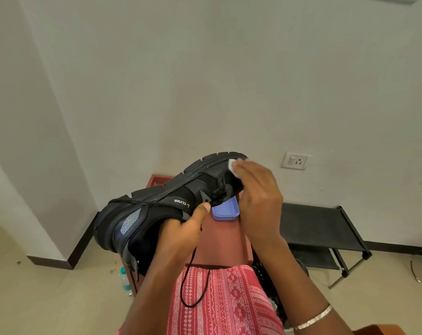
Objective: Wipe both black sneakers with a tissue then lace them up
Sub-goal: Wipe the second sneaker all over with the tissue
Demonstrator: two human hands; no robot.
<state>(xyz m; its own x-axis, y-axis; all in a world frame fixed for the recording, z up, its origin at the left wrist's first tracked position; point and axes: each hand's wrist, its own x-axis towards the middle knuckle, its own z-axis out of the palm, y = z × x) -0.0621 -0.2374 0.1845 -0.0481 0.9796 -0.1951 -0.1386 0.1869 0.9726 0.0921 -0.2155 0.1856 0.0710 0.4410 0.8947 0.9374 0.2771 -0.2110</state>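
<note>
Black sneaker (156, 209) lies sole upward, heel by the left hand (183, 234) gripping its collar; the right hand (258, 192) holds a tissue (231, 165) on the toe.

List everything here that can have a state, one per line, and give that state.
sneaker: lifted, tipped on its side.
lace: untied, hanging in a loose loop.
tissue: pressed against the sneaker's toe.
left hand: grips the sneaker at its opening.
right hand: holds the tissue against the toe.
blue tub: open, partly hidden behind the sneaker.
</note>
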